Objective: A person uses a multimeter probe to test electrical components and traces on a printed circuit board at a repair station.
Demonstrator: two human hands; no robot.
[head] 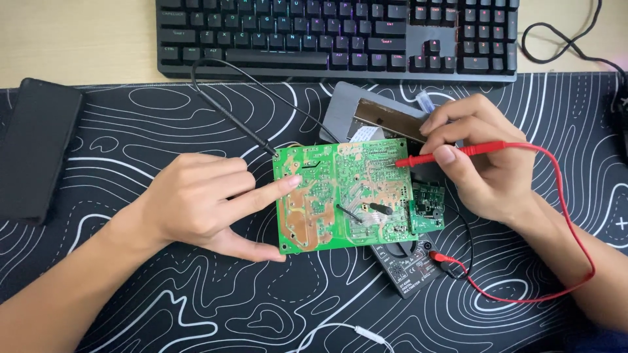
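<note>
Black desk mat (196,301) with white contour lines covers your table (78,39), whose pale wood shows only along the far edge under a black mechanical keyboard (337,36).

At the middle of the mat lies the green circuit board (343,196), solder side up: a rough rectangle with tan copper areas on its left part, dense silvery solder joints across the middle and right, and a couple of dark component leads standing out near its lower centre.

Your left hand (203,202) steadies the board at its left edge, forefinger stretched onto the top face and thumb under the lower left corner, the other fingers curled.

Your right hand (477,163) pinches the red probe (451,153) between thumb and fingers, its tip touching the board near the upper right.

The black probe (232,117) lies loose on the mat, its tip at the board's upper left corner, its lead curving up towards the keyboard.

A black multimeter (409,265) sits partly under the board's lower right, the red lead (569,216) plugged into it and looping round your right wrist.

A smaller green board (428,208) lies just beside the right edge, and a grey flat device (353,111) lies behind the board. A black phone (33,150) rests at the mat's left edge.
</note>
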